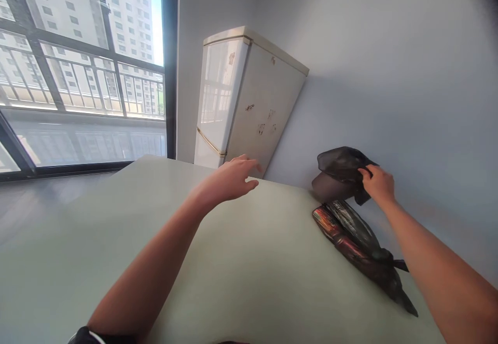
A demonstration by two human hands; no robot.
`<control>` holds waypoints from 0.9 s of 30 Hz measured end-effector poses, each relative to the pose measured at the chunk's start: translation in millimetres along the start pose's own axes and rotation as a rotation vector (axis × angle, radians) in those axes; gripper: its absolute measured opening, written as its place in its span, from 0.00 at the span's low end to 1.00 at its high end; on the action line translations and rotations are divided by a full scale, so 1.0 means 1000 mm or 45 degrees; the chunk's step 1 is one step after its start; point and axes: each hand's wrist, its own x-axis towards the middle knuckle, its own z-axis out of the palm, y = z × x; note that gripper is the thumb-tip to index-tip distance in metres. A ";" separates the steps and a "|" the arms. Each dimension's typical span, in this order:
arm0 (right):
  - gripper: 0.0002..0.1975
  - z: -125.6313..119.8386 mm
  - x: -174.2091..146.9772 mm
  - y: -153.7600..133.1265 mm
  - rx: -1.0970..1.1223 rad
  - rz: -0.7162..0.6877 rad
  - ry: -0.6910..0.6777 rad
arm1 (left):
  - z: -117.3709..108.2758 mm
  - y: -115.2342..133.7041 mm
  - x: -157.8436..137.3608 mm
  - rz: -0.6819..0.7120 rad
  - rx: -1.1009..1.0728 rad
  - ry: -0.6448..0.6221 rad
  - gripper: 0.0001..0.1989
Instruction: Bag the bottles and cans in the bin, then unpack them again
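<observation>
My right hand (pixel 379 182) pinches the edge of a dark, thin, see-through piece that looks like a black plastic bag (pixel 340 163), at the right by the wall. Under it is a brownish rounded thing (pixel 330 187), partly covered, whose kind I cannot make out. Nearer to me lies a knotted black plastic bag (pixel 360 245) with reddish and orange packets showing through. My left hand (pixel 237 178) hovers over the far edge of the table, fingers apart, holding nothing.
A pale green table (pixel 249 271) spreads below my arms. Behind it stands an old white refrigerator (pixel 260 100) with peeled marks, against a grey wall (pixel 369 74). At the left is a large dark-framed window (pixel 105 53) with a railing and tall buildings outside.
</observation>
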 end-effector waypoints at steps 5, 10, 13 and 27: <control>0.25 0.012 -0.015 0.004 0.023 -0.032 -0.129 | 0.001 0.000 0.000 -0.014 -0.024 -0.031 0.18; 0.25 0.012 -0.024 -0.008 0.118 -0.076 -0.234 | 0.002 -0.001 0.001 -0.010 -0.025 -0.027 0.18; 0.25 0.007 -0.026 -0.022 0.208 -0.166 -0.327 | 0.002 0.000 0.001 -0.020 -0.038 -0.036 0.17; 0.31 -0.030 -0.040 -0.082 0.378 -0.107 -0.124 | 0.000 0.005 0.000 -0.025 -0.004 -0.074 0.17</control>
